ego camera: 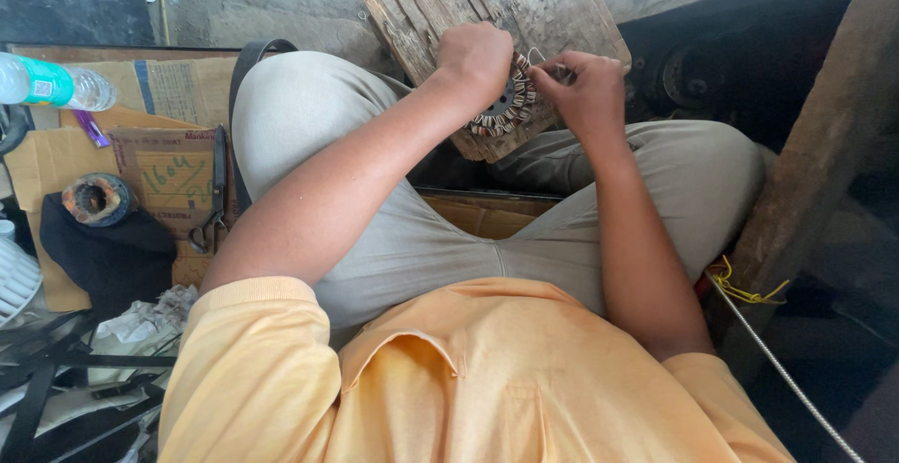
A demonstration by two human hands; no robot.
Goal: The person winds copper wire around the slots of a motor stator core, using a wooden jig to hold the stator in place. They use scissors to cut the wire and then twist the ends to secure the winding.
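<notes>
The left hand (pixel 478 56) closes on a round, copper-wound motor stator (pixel 510 102), steadying it against a worn wooden board (pixel 524 0); the right hand's (pixel 585 93) fingers apparently pinch a thin wire.

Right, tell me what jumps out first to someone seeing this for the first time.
First, the two bare hands at the top centre: the left hand and right hand close around a round, wire-wound metal stator ring resting on a weathered wooden board. Next, the orange shirt fills the bottom. At the left, a clear plastic water bottle lies beside flattened brown cardboard with dark scissors on it.
</notes>
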